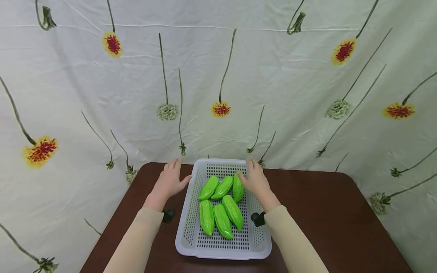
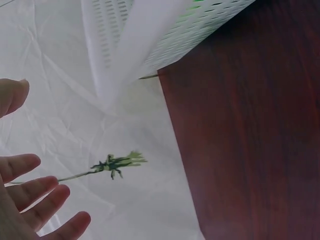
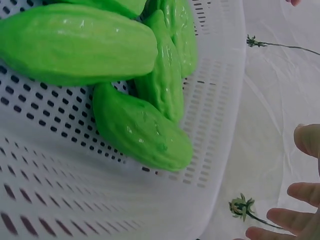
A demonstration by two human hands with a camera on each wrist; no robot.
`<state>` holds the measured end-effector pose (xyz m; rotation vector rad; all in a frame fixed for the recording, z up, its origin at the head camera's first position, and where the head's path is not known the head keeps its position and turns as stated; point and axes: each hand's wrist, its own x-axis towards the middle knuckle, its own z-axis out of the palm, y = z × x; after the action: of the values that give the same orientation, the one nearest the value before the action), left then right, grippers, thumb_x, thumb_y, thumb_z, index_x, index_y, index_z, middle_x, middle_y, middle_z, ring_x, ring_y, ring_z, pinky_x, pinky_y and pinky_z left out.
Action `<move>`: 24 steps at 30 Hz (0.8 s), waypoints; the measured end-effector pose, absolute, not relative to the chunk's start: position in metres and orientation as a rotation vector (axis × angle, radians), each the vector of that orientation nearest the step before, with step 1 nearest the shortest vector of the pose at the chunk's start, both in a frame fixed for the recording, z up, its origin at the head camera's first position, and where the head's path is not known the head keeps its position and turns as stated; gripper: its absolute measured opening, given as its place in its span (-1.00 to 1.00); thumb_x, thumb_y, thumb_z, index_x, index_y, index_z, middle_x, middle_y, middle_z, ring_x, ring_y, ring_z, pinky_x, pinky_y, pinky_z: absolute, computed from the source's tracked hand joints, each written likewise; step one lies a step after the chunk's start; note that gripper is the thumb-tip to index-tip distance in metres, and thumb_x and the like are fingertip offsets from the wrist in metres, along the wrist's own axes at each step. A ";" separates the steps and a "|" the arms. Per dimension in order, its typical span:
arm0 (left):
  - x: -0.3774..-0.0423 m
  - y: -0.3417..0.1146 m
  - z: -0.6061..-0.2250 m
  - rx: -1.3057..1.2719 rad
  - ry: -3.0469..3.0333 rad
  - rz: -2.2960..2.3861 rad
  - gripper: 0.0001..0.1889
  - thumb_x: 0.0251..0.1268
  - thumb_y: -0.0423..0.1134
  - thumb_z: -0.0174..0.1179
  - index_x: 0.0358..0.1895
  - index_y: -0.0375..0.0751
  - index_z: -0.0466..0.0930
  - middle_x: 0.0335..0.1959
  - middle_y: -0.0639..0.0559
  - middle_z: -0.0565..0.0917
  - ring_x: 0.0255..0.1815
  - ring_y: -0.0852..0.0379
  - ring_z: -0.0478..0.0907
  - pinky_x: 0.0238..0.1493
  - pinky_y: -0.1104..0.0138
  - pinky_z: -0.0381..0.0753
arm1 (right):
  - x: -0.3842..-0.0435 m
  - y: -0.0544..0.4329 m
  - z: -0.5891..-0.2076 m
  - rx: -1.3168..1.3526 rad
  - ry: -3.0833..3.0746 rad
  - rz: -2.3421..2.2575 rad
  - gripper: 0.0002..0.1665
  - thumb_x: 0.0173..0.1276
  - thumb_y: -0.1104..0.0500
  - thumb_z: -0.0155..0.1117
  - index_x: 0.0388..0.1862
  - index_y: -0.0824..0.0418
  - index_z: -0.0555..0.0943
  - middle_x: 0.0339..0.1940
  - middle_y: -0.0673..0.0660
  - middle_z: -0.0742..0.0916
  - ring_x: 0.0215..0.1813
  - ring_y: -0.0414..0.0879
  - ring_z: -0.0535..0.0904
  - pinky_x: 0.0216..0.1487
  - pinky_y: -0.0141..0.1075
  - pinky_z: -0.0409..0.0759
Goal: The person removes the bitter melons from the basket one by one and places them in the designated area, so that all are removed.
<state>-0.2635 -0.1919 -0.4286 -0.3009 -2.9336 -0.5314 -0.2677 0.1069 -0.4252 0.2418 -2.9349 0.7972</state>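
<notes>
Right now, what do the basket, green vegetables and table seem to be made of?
Basket: probably plastic, smooth, with moulded slots. Green vegetables: glossy; bright highlights suggest plastic, though real skin isn't ruled out. Table: wood or laminate, low sheen, streaked like grain.

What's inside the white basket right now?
Six green vegetables lie in the basket, three far and three near. What lies directly beneath them is covered; in the head view, the right hand hides part of the far-right one.
</notes>
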 end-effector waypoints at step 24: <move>-0.241 -0.188 -0.462 -0.204 -3.069 -0.733 -0.33 0.34 -0.04 0.21 0.35 -0.46 0.31 0.22 -0.37 0.42 -0.03 -0.14 0.62 -0.08 0.01 0.66 | -0.277 0.081 -0.465 0.012 -2.964 1.081 -0.11 0.40 -0.04 0.25 0.50 0.40 0.15 0.43 0.51 0.31 0.43 0.39 0.27 0.36 0.22 0.36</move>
<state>-0.2410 -0.1876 -0.4619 -0.2039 -3.0691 -0.7326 -0.2772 0.0815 -0.4647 0.0120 -2.9645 1.0815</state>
